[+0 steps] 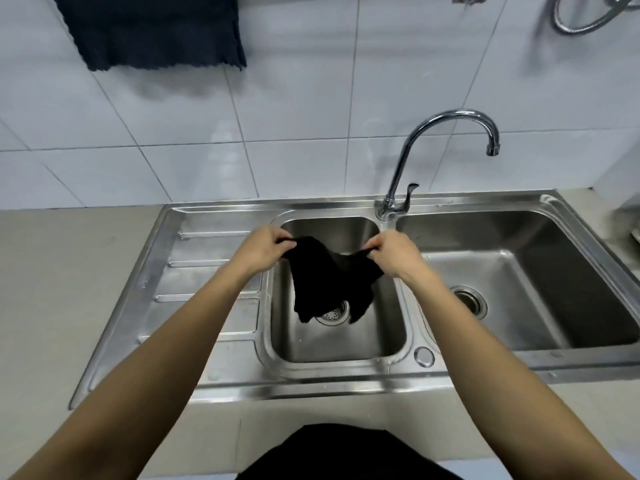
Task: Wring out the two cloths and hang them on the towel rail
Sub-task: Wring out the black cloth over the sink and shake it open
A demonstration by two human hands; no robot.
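Note:
A black cloth hangs crumpled over the small middle sink basin, its lower ends dangling above the drain. My left hand pinches its left top corner and my right hand pinches its right top corner, holding it spread between them. A dark navy cloth hangs flat against the tiled wall at the top left; whatever it hangs from is out of frame.
A chrome swan-neck tap stands behind the divider between the basins, its spout turned right. A larger basin lies to the right, a ribbed drainboard to the left. A metal hose loops at the top right.

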